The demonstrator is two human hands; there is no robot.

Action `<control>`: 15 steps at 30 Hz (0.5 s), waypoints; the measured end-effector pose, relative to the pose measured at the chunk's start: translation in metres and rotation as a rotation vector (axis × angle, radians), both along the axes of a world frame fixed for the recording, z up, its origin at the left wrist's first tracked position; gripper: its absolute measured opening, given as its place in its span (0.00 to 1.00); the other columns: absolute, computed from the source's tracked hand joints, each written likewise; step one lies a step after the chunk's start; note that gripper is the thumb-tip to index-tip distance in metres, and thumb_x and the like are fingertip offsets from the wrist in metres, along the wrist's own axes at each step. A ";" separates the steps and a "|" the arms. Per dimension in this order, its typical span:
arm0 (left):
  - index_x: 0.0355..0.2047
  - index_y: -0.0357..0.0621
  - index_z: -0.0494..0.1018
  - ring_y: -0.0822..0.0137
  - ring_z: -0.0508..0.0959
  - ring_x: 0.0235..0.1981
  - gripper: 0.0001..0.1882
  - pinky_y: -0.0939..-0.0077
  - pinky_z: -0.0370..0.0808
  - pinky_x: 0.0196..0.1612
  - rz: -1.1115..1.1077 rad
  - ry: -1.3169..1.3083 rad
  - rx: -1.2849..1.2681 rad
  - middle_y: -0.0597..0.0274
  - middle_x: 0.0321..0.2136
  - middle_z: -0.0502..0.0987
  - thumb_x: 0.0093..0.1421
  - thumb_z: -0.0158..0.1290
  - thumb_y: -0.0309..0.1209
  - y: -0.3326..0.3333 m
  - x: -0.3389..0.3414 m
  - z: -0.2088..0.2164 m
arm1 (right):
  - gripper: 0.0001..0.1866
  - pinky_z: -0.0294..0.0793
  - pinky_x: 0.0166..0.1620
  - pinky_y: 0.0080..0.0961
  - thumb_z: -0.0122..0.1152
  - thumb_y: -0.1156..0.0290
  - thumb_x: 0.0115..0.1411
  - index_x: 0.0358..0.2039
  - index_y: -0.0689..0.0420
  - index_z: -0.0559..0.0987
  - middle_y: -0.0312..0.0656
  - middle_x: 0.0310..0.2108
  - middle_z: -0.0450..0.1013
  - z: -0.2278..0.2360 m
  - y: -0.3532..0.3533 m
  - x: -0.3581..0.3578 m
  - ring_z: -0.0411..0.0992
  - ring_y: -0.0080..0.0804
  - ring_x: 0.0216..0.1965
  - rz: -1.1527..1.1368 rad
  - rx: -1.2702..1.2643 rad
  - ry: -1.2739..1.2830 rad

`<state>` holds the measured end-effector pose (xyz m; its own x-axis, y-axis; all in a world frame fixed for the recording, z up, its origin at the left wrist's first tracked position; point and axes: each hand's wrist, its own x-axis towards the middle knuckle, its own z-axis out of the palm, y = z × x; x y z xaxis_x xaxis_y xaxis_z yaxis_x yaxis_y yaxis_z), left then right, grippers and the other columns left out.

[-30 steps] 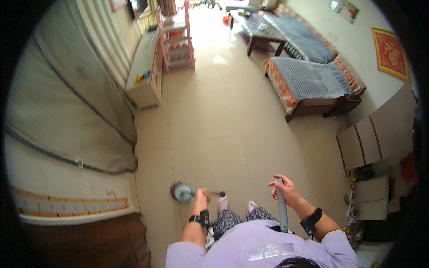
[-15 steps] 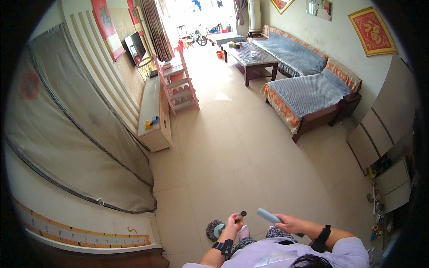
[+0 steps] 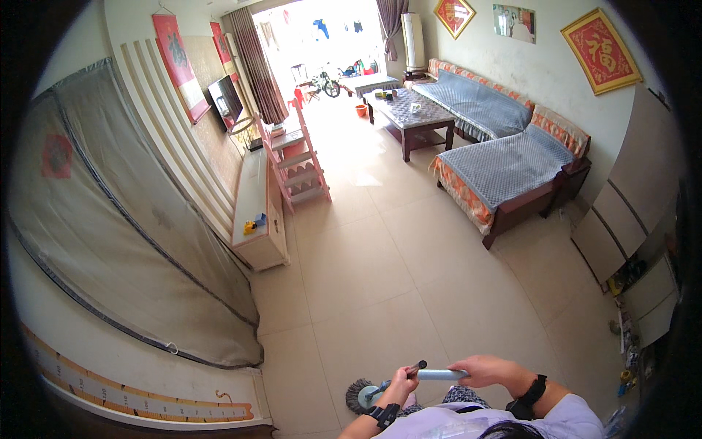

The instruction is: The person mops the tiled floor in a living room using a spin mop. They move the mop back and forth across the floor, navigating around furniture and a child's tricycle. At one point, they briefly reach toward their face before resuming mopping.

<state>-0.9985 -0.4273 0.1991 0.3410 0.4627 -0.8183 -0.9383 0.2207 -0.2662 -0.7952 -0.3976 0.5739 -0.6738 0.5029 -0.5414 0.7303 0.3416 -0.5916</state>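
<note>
Floor: pale beige, tiled, thin joint lines, running from bottom centre to bright top centre. Mop head, grey strands round pale blue disc, bottom centre; cannot tell whether touching floor. Standing on floor: low pale cabinet left of centre, small yellow-and-blue toy on near end; pink rack just beside cabinet; orange bucket, upper centre; bicycle, top centre; sofa, upper right, grey-blue cover spread over; dark-legged tabletop, upper centre, white cup on it.
</note>
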 end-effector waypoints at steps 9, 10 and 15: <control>0.19 0.44 0.58 0.70 0.61 0.10 0.12 0.78 0.65 0.15 -0.013 -0.015 0.063 0.67 0.12 0.59 0.59 0.40 0.19 0.007 0.004 -0.046 | 0.23 0.75 0.45 0.43 0.57 0.65 0.59 0.56 0.49 0.73 0.50 0.43 0.77 0.018 0.008 -0.002 0.76 0.50 0.44 -0.023 0.088 -0.170; 0.19 0.44 0.58 0.70 0.61 0.10 0.12 0.77 0.65 0.15 0.007 -0.035 0.093 0.67 0.12 0.59 0.59 0.40 0.19 0.007 0.003 -0.043 | 0.23 0.76 0.44 0.43 0.57 0.65 0.59 0.56 0.49 0.73 0.49 0.42 0.77 0.020 0.007 -0.005 0.76 0.50 0.44 -0.013 0.129 -0.198; 0.22 0.42 0.59 0.69 0.61 0.11 0.10 0.76 0.66 0.16 -0.055 -0.017 0.136 0.65 0.14 0.60 0.60 0.40 0.19 0.007 0.004 -0.028 | 0.17 0.78 0.35 0.42 0.59 0.65 0.57 0.49 0.47 0.77 0.43 0.35 0.77 0.034 0.000 -0.018 0.78 0.45 0.37 0.052 0.420 -0.287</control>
<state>-0.9945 -0.4206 0.1715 0.3822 0.5493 -0.7431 -0.9194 0.3067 -0.2461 -0.8135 -0.3976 0.6081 -0.5575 0.6870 -0.4661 0.8190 0.5469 -0.1736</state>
